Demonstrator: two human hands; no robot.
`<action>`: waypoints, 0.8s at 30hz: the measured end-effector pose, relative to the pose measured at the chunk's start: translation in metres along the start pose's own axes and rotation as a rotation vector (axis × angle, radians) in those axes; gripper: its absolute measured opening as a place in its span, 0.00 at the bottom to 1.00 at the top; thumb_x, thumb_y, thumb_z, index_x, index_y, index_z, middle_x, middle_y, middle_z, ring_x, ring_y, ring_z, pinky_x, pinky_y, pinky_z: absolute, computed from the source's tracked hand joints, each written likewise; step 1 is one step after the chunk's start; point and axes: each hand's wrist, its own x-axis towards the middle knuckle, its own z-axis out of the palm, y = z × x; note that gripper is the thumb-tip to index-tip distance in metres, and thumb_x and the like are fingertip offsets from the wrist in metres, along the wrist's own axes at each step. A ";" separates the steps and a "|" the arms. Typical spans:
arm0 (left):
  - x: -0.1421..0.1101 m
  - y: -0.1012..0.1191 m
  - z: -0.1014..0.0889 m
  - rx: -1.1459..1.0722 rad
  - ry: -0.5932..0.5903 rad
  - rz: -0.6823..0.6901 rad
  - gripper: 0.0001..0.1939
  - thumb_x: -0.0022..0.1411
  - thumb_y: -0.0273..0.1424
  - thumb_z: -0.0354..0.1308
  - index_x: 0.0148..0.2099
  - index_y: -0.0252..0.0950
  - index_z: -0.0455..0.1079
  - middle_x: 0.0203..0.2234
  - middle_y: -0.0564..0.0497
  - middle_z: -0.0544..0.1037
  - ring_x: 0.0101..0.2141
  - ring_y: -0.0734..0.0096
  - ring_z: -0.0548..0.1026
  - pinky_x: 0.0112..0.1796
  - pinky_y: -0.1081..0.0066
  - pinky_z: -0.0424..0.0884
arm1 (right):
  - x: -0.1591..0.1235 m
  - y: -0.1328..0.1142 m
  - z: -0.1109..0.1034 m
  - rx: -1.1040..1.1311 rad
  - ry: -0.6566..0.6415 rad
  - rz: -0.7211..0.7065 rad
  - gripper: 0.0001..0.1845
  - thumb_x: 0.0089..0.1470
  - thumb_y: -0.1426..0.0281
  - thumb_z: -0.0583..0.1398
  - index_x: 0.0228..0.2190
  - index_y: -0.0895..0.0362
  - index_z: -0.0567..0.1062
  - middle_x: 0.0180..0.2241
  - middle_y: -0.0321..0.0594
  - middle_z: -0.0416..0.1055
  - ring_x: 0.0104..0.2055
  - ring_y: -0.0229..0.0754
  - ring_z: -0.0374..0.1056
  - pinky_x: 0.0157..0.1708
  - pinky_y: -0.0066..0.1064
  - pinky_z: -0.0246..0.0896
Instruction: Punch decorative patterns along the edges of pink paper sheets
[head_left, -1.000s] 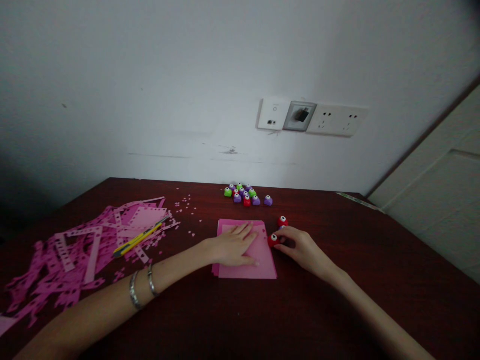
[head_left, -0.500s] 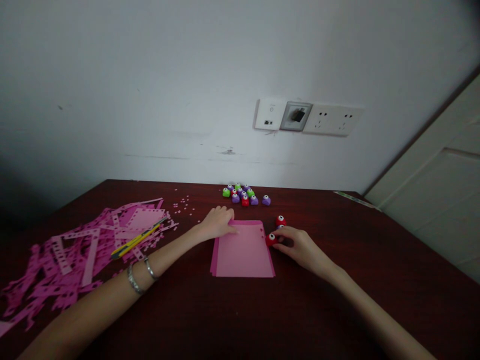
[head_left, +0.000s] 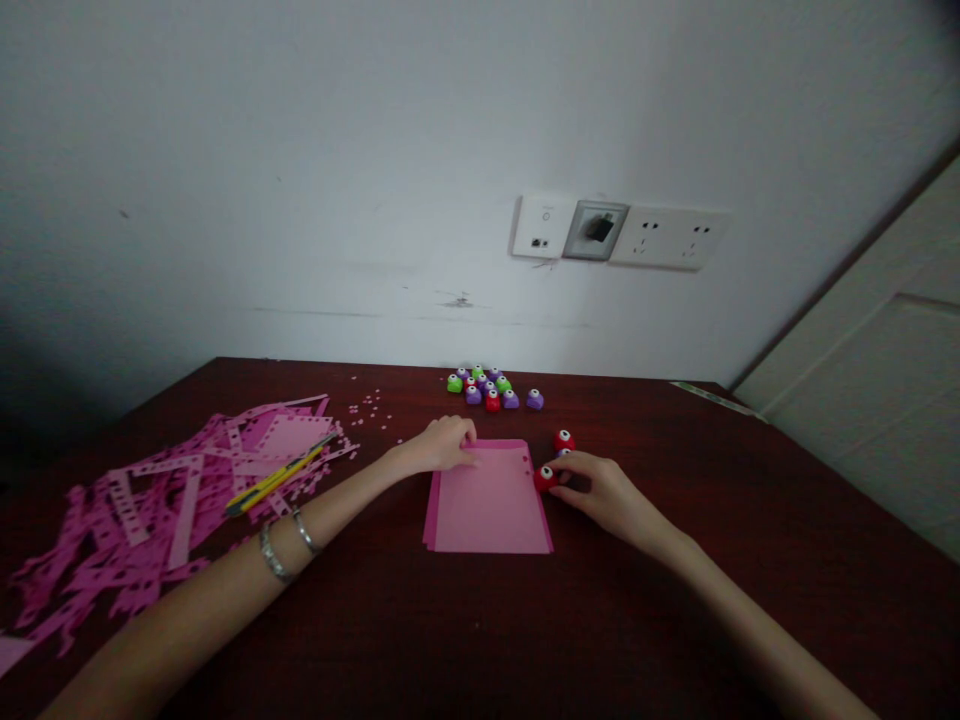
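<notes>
Several pink paper sheets (head_left: 491,505) lie in a slightly uneven stack on the dark table. My left hand (head_left: 448,444) is at the stack's far left corner, thumb on top and fingers curled at the edge. Small dark holes show near the upper right edge of the top sheet. At that right edge, my right hand (head_left: 592,488) pinches a small red craft punch (head_left: 546,479), which touches the paper's side. Just behind these fingers stand another red punch (head_left: 564,440) and a purple one (head_left: 563,453), the latter partly hidden.
Several green, purple and red punches (head_left: 492,400) cluster near the wall, with a purple punch (head_left: 535,399) slightly apart. A heap of punched pink paper strips (head_left: 180,510) covers the left side, a yellow utility knife (head_left: 279,478) on it. Paper bits (head_left: 367,402) are scattered nearby.
The view has shifted very slightly. Both hands, the paper stack and the red punch keep their places relative to one another.
</notes>
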 end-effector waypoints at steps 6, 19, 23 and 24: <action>-0.001 0.003 0.000 -0.002 -0.045 -0.006 0.16 0.50 0.39 0.59 0.39 0.34 0.67 0.35 0.47 0.71 0.37 0.65 0.69 0.35 0.70 0.63 | 0.000 -0.002 0.000 0.014 0.006 0.001 0.10 0.48 0.73 0.58 0.35 0.54 0.75 0.34 0.38 0.72 0.34 0.40 0.68 0.36 0.32 0.63; 0.000 0.000 -0.006 -0.292 -0.046 0.059 0.11 0.48 0.31 0.56 0.35 0.32 0.71 0.30 0.49 0.76 0.30 0.69 0.71 0.30 0.73 0.63 | 0.000 -0.005 -0.001 0.031 0.019 0.007 0.09 0.48 0.72 0.59 0.34 0.54 0.75 0.33 0.38 0.72 0.33 0.39 0.68 0.35 0.31 0.63; -0.002 -0.006 -0.017 -0.528 -0.110 0.008 0.12 0.50 0.34 0.56 0.31 0.31 0.74 0.24 0.49 0.76 0.26 0.72 0.70 0.26 0.74 0.61 | -0.001 -0.004 0.001 0.142 -0.004 0.096 0.09 0.48 0.70 0.60 0.35 0.56 0.75 0.30 0.37 0.71 0.29 0.38 0.67 0.29 0.29 0.65; -0.004 -0.007 -0.020 -0.585 -0.123 -0.013 0.12 0.50 0.35 0.56 0.31 0.31 0.74 0.24 0.49 0.76 0.25 0.73 0.70 0.26 0.74 0.61 | -0.002 -0.003 0.002 0.187 -0.014 0.124 0.10 0.48 0.69 0.60 0.35 0.56 0.75 0.29 0.37 0.71 0.28 0.37 0.67 0.27 0.28 0.65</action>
